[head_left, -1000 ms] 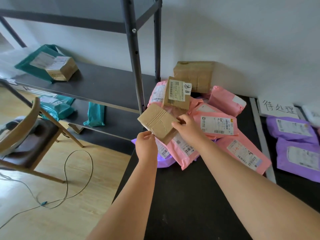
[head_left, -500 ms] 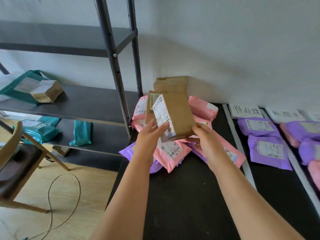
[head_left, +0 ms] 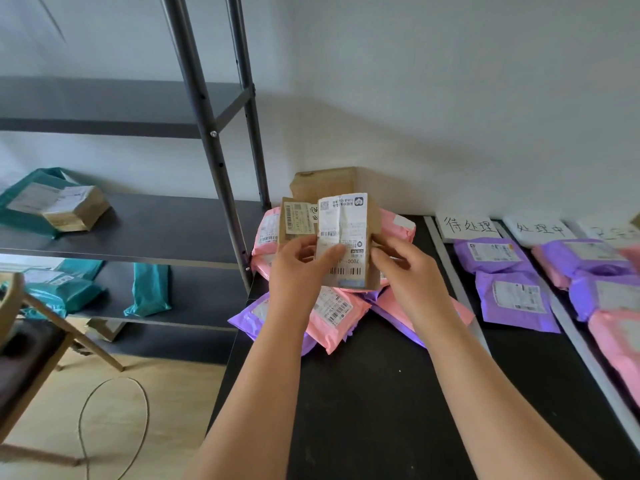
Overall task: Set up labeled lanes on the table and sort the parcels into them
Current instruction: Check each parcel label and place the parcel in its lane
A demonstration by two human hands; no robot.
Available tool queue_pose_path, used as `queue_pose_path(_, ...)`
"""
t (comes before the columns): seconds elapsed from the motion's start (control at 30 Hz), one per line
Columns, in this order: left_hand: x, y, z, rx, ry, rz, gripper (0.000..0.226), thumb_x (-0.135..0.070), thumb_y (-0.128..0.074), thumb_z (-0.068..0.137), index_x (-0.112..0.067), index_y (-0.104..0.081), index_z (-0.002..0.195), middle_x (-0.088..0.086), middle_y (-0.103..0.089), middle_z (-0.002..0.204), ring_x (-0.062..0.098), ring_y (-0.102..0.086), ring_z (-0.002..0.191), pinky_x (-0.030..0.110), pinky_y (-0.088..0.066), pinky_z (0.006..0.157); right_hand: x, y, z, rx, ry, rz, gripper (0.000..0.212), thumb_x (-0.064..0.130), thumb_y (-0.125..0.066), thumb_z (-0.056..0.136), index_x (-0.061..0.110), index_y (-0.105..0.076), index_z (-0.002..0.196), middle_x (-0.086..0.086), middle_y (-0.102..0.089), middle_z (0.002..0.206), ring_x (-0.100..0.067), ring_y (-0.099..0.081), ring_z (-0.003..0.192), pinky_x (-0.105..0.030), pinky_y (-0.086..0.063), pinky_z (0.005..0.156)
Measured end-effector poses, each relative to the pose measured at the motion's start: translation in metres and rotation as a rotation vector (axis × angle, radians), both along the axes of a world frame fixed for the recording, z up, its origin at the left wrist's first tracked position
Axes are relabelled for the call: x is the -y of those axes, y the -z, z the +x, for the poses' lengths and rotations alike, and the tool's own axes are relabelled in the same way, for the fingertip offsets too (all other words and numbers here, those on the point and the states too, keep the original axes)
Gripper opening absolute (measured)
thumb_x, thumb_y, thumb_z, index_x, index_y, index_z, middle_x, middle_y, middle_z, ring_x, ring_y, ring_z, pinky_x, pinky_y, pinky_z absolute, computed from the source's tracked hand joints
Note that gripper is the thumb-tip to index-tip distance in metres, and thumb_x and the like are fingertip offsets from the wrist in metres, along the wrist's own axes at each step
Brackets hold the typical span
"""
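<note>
I hold a small cardboard box (head_left: 349, 233) upright above the black table (head_left: 381, 393), its white shipping label facing me. My left hand (head_left: 298, 271) grips its left side with the thumb across the label. My right hand (head_left: 401, 271) grips its right edge. Behind and below it lies a heap of pink and purple mailer bags (head_left: 332, 313), a second labeled box (head_left: 294, 220) and a larger brown box (head_left: 325, 183). To the right, white tape strips (head_left: 453, 271) mark lanes headed by handwritten paper labels (head_left: 469, 226), with purple bags (head_left: 509, 296) and pink bags (head_left: 613, 337) lying in them.
A metal shelf rack (head_left: 214, 140) stands at the table's left, holding teal bags (head_left: 149, 289) and a brown box (head_left: 78, 211). A wooden chair (head_left: 31, 334) and a cable (head_left: 114, 420) are on the wood floor at the left. A white wall backs the table.
The box has been turned in my hands from its plain side to stand upright with its label toward me. The view has swung right, showing more lanes.
</note>
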State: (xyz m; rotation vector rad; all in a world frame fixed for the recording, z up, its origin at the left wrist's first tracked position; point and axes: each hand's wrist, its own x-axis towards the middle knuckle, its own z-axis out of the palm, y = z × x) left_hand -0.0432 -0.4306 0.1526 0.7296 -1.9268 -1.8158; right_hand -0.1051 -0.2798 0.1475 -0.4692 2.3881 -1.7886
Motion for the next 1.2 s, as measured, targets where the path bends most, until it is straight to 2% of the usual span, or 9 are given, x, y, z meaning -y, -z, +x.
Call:
queue_pose_path(0.17, 0.006, -0.007, 0.004, -0.035, -0.029, 0.015, 0.026, -0.032, -0.077, 0.084, -0.021, -0.072, 0.107, -0.009, -0.074, 0.091, 0.005, -0.072, 0.084, 0.019, -0.058, 0.071, -0.003, -0.009, 0.009, 0.057, 0.025, -0.085, 0.015, 0.026, -0.056, 0.1, 0.025, -0.067, 0.11, 0.013, -0.071, 0.104, 0.011, -0.065, 0.085, -0.005, -0.046, 0.061)
queue_pose_path(0.27, 0.006, -0.01, 0.005, -0.011, -0.021, -0.009, 0.027, -0.031, -0.078, 0.083, -0.02, -0.073, 0.107, -0.011, -0.074, 0.091, 0.006, -0.072, 0.085, 0.029, -0.06, 0.079, -0.007, -0.013, 0.012, 0.043, 0.001, -0.053, 0.014, 0.03, -0.057, 0.099, 0.021, -0.065, 0.108, 0.011, -0.07, 0.104, 0.014, -0.063, 0.081, -0.003, -0.043, 0.057)
queue_pose_path(0.43, -0.002, -0.017, 0.002, 0.066, -0.02, -0.29, 0.018, -0.039, -0.073, 0.086, -0.025, -0.068, 0.097, -0.016, -0.07, 0.085, 0.004, -0.069, 0.08, 0.03, -0.059, 0.073, -0.006, -0.01, 0.013, -0.097, -0.064, 0.218, 0.059, 0.059, -0.078, 0.071, 0.04, -0.058, 0.123, 0.014, -0.06, 0.116, -0.003, -0.062, 0.103, -0.028, -0.055, 0.084)
queue_pose_path(0.63, -0.01, -0.023, 0.004, 0.047, 0.121, -0.394, 0.007, -0.024, -0.062, 0.096, -0.021, -0.068, 0.099, -0.017, -0.069, 0.09, -0.001, -0.07, 0.075, 0.013, -0.054, 0.064, -0.006, -0.002, 0.012, -0.178, 0.017, 0.484, 0.098, 0.062, -0.082, 0.062, 0.036, -0.033, 0.143, 0.006, -0.046, 0.128, -0.013, -0.048, 0.117, -0.036, -0.035, 0.095)
queue_pose_path(0.77, -0.01, -0.022, 0.006, 0.051, 0.105, -0.408, 0.01, -0.014, -0.063, 0.094, -0.022, -0.068, 0.099, -0.014, -0.07, 0.09, 0.001, -0.068, 0.078, 0.017, -0.055, 0.068, -0.009, -0.002, 0.012, -0.223, 0.045, 0.501, 0.097, 0.048, -0.084, 0.069, 0.029, -0.027, 0.145, 0.004, -0.043, 0.137, -0.016, -0.049, 0.121, -0.042, -0.037, 0.104)
queue_pose_path(0.87, -0.005, -0.021, 0.006, 0.076, -0.034, -0.694, 0.034, -0.007, -0.067, 0.088, -0.023, -0.057, 0.116, -0.008, -0.059, 0.115, 0.011, -0.059, 0.101, 0.031, -0.055, 0.081, -0.014, -0.004, 0.012, -0.314, 0.027, 0.63, 0.091, 0.039, -0.082, 0.072, 0.025, -0.028, 0.144, 0.0, -0.046, 0.136, -0.023, -0.05, 0.123, -0.046, -0.031, 0.109)
queue_pose_path(1.0, 0.001, -0.018, 0.002, 0.166, 0.191, -1.006, 0.08, -0.003, -0.067, 0.085, -0.03, -0.03, 0.15, -0.005, -0.027, 0.157, 0.021, -0.023, 0.144, 0.045, -0.034, 0.113, -0.019, -0.002, 0.008, -0.398, -0.048, 0.685, 0.09, 0.035, -0.081, 0.073, 0.029, -0.028, 0.145, 0.0, -0.043, 0.141, -0.024, -0.041, 0.134, -0.056, -0.022, 0.117)
queue_pose_path(1.1, 0.003, -0.012, 0.001, 0.252, 0.352, -1.045, 0.089, -0.001, -0.062, 0.085, -0.034, -0.019, 0.155, -0.01, -0.013, 0.163, 0.016, -0.009, 0.149, 0.048, -0.019, 0.119, -0.022, -0.004, 0.006, -0.468, -0.11, 0.727, 0.091, 0.036, -0.08, 0.075, 0.032, -0.026, 0.148, 0.004, -0.036, 0.146, -0.021, -0.031, 0.141, -0.059, -0.01, 0.12)
queue_pose_path(1.2, 0.002, -0.007, 0.001, 0.198, 0.378, -1.072, 0.085, -0.004, -0.065, 0.079, -0.033, -0.031, 0.151, -0.009, -0.03, 0.155, 0.018, -0.02, 0.144, 0.048, -0.025, 0.118, -0.026, -0.006, 0.002, -0.487, -0.14, 0.763, 0.091, 0.03, -0.079, 0.076, 0.031, -0.026, 0.15, 0.004, -0.03, 0.148, -0.021, -0.029, 0.143, -0.058, -0.005, 0.121)
